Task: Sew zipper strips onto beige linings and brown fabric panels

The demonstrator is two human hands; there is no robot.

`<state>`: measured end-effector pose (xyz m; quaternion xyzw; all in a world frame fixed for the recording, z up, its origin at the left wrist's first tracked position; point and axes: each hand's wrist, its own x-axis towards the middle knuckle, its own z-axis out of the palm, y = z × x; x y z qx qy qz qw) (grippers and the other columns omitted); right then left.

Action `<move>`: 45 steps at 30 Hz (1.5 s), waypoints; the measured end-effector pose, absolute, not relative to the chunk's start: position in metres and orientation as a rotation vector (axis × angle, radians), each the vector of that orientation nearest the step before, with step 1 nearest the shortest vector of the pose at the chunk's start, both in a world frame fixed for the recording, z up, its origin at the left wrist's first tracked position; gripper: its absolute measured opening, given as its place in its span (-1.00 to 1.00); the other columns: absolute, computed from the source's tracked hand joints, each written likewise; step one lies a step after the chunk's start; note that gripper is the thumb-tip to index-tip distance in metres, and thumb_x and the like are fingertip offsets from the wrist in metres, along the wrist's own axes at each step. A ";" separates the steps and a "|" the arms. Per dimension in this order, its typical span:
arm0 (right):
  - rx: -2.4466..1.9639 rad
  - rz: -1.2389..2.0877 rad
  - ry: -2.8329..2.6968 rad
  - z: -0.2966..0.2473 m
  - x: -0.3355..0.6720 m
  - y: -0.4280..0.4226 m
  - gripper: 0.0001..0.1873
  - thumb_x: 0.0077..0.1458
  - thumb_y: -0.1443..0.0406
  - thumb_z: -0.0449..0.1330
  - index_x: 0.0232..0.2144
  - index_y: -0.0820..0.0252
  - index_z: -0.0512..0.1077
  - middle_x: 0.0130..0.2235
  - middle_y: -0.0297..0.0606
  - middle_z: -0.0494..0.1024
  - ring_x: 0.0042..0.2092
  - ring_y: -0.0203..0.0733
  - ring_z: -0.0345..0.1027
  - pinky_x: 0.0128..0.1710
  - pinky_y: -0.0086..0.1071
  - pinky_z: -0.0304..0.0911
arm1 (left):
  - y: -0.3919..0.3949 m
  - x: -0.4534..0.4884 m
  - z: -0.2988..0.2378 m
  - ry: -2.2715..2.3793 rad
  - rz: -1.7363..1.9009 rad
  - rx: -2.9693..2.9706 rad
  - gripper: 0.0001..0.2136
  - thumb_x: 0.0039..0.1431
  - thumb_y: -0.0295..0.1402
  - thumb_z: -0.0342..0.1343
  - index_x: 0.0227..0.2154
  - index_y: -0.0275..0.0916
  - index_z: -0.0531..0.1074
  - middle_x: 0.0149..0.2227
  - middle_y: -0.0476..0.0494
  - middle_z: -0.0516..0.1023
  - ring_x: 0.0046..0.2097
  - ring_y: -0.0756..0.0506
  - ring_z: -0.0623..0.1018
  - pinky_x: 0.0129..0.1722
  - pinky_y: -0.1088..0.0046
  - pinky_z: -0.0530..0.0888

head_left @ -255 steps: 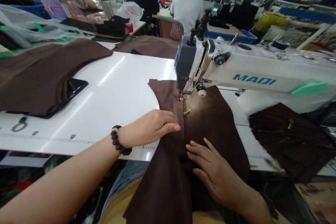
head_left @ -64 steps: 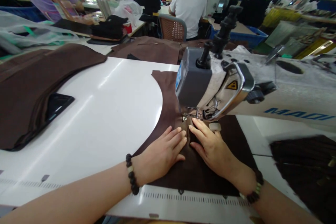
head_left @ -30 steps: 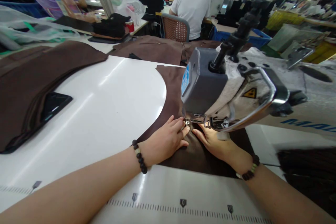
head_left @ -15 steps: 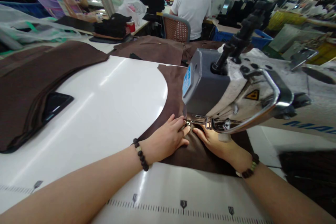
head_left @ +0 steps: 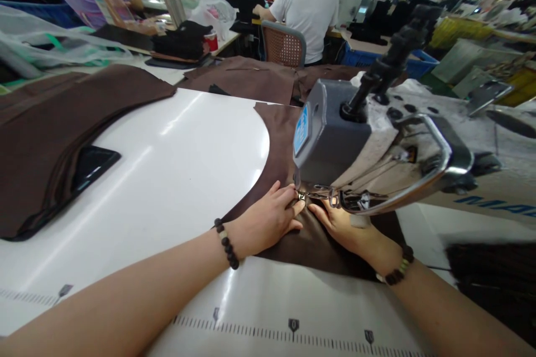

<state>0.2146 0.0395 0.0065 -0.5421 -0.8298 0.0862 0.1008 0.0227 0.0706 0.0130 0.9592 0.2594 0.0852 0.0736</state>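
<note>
A dark brown fabric panel [head_left: 310, 245] with a curved left edge lies under the head of a sewing machine [head_left: 335, 128]. My left hand [head_left: 270, 217] rests on the panel with its fingers spread, fingertips beside the lit presser foot [head_left: 301, 195]. To the right of the foot, my right hand [head_left: 341, 226] lies on the same cloth, thumb stretched toward the foot. Its other fingers are partly hidden behind the machine head. The cloth is slightly rumpled between the two hands.
Stacked brown fabric pieces [head_left: 84, 117] lie at the left of the white table [head_left: 201, 156]. A printed ruler scale [head_left: 251, 328] runs along the front edge. Beyond the table are a person in a white shirt [head_left: 307, 8], a chair [head_left: 285, 44] and a blue crate [head_left: 419, 64].
My hands and the panel keep nearly the same place. The camera view has shifted slightly, the machine's thread lever region looks different, and the person ahead has stretched out their left arm.
</note>
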 end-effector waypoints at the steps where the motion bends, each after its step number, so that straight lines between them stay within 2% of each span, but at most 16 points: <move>1: -1.630 0.247 -2.443 0.007 0.214 0.040 -0.69 0.15 0.36 -0.07 -0.39 0.18 0.47 -0.28 -0.22 0.54 -0.23 -0.18 0.41 -0.16 -0.27 0.30 | 0.070 0.023 0.013 0.776 0.256 2.881 -0.63 0.16 -0.21 0.03 -0.05 -0.36 0.32 -0.07 -0.29 0.32 0.07 -0.22 0.28 0.13 0.15 0.19; 5: -1.756 0.145 -2.374 0.008 0.213 0.037 -0.69 0.18 0.27 -0.08 -0.33 0.22 0.45 -0.29 -0.13 0.53 -0.26 -0.13 0.41 -0.23 -0.25 0.32 | 0.074 0.019 0.011 0.702 0.259 2.907 -0.62 0.20 -0.21 -0.03 -0.01 -0.34 0.29 -0.02 -0.31 0.30 0.12 -0.21 0.23 0.14 0.13 0.16; 10: -1.816 -0.116 -2.336 0.009 0.192 -0.018 -0.58 0.17 0.20 -0.08 -0.04 0.35 0.31 -0.03 0.02 0.39 0.00 0.05 0.25 -0.03 -0.03 0.18 | 0.106 -0.007 0.014 0.541 0.218 3.010 -0.72 0.26 -0.27 -0.10 -0.03 -0.21 0.31 0.03 -0.23 0.29 0.12 -0.14 0.24 0.12 0.16 0.16; 13: -1.764 -0.172 -2.320 0.013 0.172 -0.064 -0.53 0.15 0.20 -0.10 0.01 0.39 0.27 0.09 0.08 0.26 0.09 0.11 0.15 -0.05 -0.05 0.22 | 0.120 -0.018 0.024 0.675 0.199 3.044 -0.75 0.24 -0.30 -0.07 -0.09 -0.24 0.37 -0.01 -0.23 0.32 0.06 -0.16 0.30 0.09 0.14 0.18; 18: -1.674 0.110 -2.395 0.035 0.185 -0.057 -0.61 0.20 0.29 -0.17 -0.03 0.26 0.32 -0.11 -0.09 0.47 -0.09 -0.15 0.35 -0.13 -0.25 0.30 | 0.090 0.000 0.038 0.707 0.313 2.958 -0.74 0.24 -0.28 -0.07 -0.15 -0.34 0.39 -0.09 -0.21 0.40 -0.05 -0.12 0.39 0.06 0.26 0.25; 19: -1.659 0.083 -2.409 0.038 0.198 -0.042 -0.63 0.20 0.27 -0.15 -0.05 0.22 0.33 -0.10 -0.12 0.45 -0.06 -0.14 0.32 -0.05 -0.17 0.24 | 0.079 0.005 0.038 0.697 0.324 2.950 -0.73 0.24 -0.28 -0.06 -0.14 -0.36 0.38 -0.11 -0.22 0.41 -0.05 -0.12 0.40 0.06 0.28 0.26; 20: -1.691 -0.015 -2.430 0.039 0.213 -0.025 -0.64 0.19 0.22 -0.10 -0.04 0.19 0.32 -0.04 -0.11 0.41 0.02 -0.05 0.23 0.05 0.03 0.08 | 0.069 0.010 0.036 0.690 0.329 2.951 -0.72 0.23 -0.27 -0.05 -0.14 -0.38 0.37 -0.11 -0.23 0.42 -0.05 -0.13 0.40 0.06 0.29 0.26; 21: -1.762 -0.106 -2.425 0.038 0.228 -0.008 -0.64 0.18 0.18 -0.06 -0.07 0.21 0.34 -0.05 -0.08 0.40 0.04 0.02 0.20 0.06 0.16 -0.03 | 0.060 0.013 0.033 0.683 0.330 2.958 -0.69 0.22 -0.25 -0.04 -0.13 -0.41 0.37 -0.11 -0.26 0.42 -0.04 -0.14 0.40 0.06 0.30 0.26; 23: -1.961 -0.166 -2.362 0.031 0.253 0.017 -0.65 0.16 0.18 -0.03 -0.11 0.25 0.36 -0.08 -0.04 0.40 0.02 0.05 0.21 0.01 0.19 0.01 | 0.048 0.015 0.026 0.682 0.338 2.977 -0.64 0.20 -0.22 -0.01 -0.12 -0.46 0.35 -0.09 -0.30 0.42 0.00 -0.17 0.39 0.07 0.31 0.27; 28: -2.221 -0.279 -2.270 0.009 0.250 -0.002 -0.48 0.15 0.07 -0.07 0.06 0.25 0.24 0.11 0.17 0.19 0.11 0.25 0.08 -0.15 0.15 0.17 | 0.048 0.003 0.023 0.764 0.345 2.962 -0.65 0.21 -0.21 -0.04 -0.12 -0.43 0.35 -0.05 -0.30 0.42 0.02 -0.18 0.39 0.05 0.30 0.29; 31: -2.414 -0.354 -2.241 0.017 0.222 -0.043 -0.39 0.07 0.01 0.01 0.11 0.16 0.20 0.04 0.28 0.25 0.00 0.31 0.22 -0.30 -0.02 0.28 | 0.055 0.002 0.029 0.811 0.325 2.936 -0.66 0.23 -0.20 -0.07 -0.13 -0.41 0.36 -0.08 -0.27 0.43 -0.01 -0.16 0.41 0.03 0.31 0.31; 33: -2.518 -0.264 -2.260 0.030 0.208 -0.056 -0.41 0.08 0.03 0.03 0.11 0.13 0.20 0.01 0.26 0.30 -0.04 0.26 0.28 -0.30 -0.08 0.28 | 0.057 0.006 0.030 0.817 0.318 2.942 -0.64 0.22 -0.18 -0.06 -0.13 -0.41 0.36 -0.07 -0.28 0.42 -0.01 -0.17 0.40 0.03 0.32 0.31; 35: -2.533 -0.219 -2.255 0.043 0.200 -0.053 -0.47 0.12 0.08 0.00 0.09 0.19 0.24 0.03 0.21 0.29 0.01 0.21 0.24 -0.18 -0.02 0.24 | 0.057 0.013 0.029 0.829 0.306 2.954 -0.62 0.21 -0.15 -0.06 -0.14 -0.42 0.36 -0.08 -0.31 0.40 -0.02 -0.18 0.40 0.02 0.32 0.30; 39: -2.174 -0.118 -2.322 0.049 0.192 -0.017 -0.56 0.18 0.20 -0.06 0.08 0.22 0.22 0.08 -0.02 0.28 0.12 0.03 0.11 0.06 0.03 0.01 | 0.055 0.026 0.022 0.909 0.271 2.953 -0.56 0.18 -0.09 -0.05 -0.17 -0.46 0.35 -0.12 -0.35 0.39 -0.02 -0.20 0.38 0.01 0.31 0.31; 42: -1.968 0.063 -2.344 0.034 0.188 0.000 -0.57 0.18 0.29 -0.07 0.11 0.18 0.17 0.12 -0.12 0.24 0.13 -0.06 0.09 0.07 -0.01 0.02 | 0.053 0.030 0.018 0.979 0.258 2.941 -0.47 0.10 -0.03 0.02 -0.12 -0.50 0.32 -0.10 -0.37 0.38 0.01 -0.22 0.35 0.05 0.30 0.27; 45: -1.904 0.116 -2.299 0.016 0.187 0.001 -0.54 0.17 0.31 -0.07 0.13 0.21 0.12 0.18 -0.13 0.14 0.19 -0.07 -0.02 0.07 -0.02 0.04 | 0.051 0.031 0.017 1.016 0.264 2.936 -0.39 0.02 0.01 0.07 -0.09 -0.50 0.29 -0.05 -0.37 0.35 0.02 -0.23 0.33 0.08 0.32 0.25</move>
